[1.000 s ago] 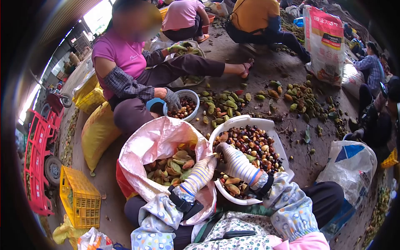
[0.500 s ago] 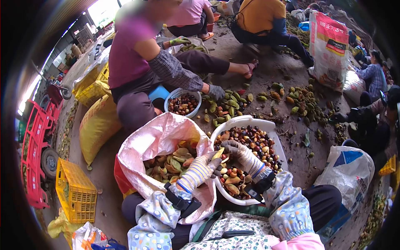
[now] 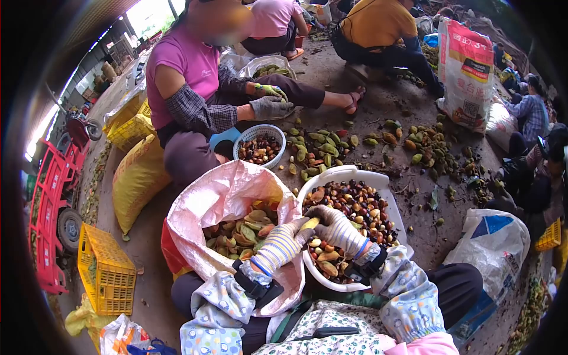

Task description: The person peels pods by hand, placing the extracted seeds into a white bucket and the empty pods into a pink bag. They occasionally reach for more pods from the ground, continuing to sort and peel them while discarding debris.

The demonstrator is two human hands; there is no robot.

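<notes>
A yellowish-green seed pod is pinched between my two hands above the gap between sack and basin. My left hand, in a striped glove with grey fingers, is closed on its near end. My right hand, gloved alike, grips the other end from above, its fingertips partly hiding the pod. Below my left hand is an open pinkish-white sack holding opened pods and husks. Under my right hand sits a white basin of glossy brown and pale seeds.
Across from me sits a co-worker beside a small white basket of seeds. Green pods lie heaped on the floor. Yellow crates, a filled yellow sack, a white sack and a red cart stand around.
My hands have come together on the pod, the right hand shifting slightly down and left. The co-worker's grey-gloved hand has lifted from the floor heap to meet their other hand.
</notes>
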